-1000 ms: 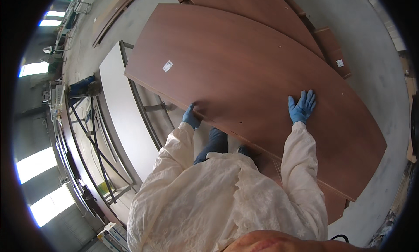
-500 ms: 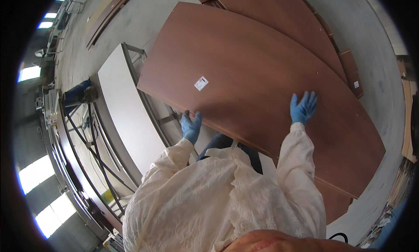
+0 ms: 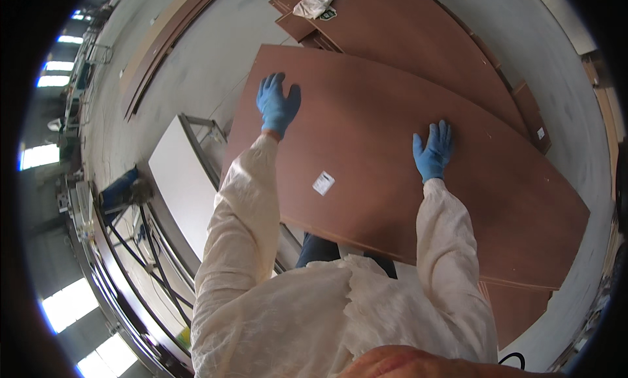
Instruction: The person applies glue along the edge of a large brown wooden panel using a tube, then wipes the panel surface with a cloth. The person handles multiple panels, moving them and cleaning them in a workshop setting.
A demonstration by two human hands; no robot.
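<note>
A large reddish-brown board [image 3: 366, 201] lies in front of me, its near edge close to my legs. My left hand [image 3: 278, 106], in a blue glove, is over the board's far left part with its fingers stretched out. On the right half of the same board my right hand [image 3: 433, 150], gloved alike, lies with fingers spread. Neither hand holds anything. A small white label [image 3: 323, 183] sticks to the board's surface between my arms.
More brown boards [image 3: 405, 37] lie beyond, bearing a crumpled white cloth [image 3: 313, 5]. To the left, a white panel [image 3: 180, 175] rests on a metal frame, near a dark-legged stand [image 3: 147, 257]. A stack of long boards [image 3: 163, 47] lies on the grey floor [image 3: 216, 37] further off.
My left hand has moved from the board's near edge up to its far left part. My right hand has shifted slightly left on the board. My view has tilted, bringing the white cloth into sight.
</note>
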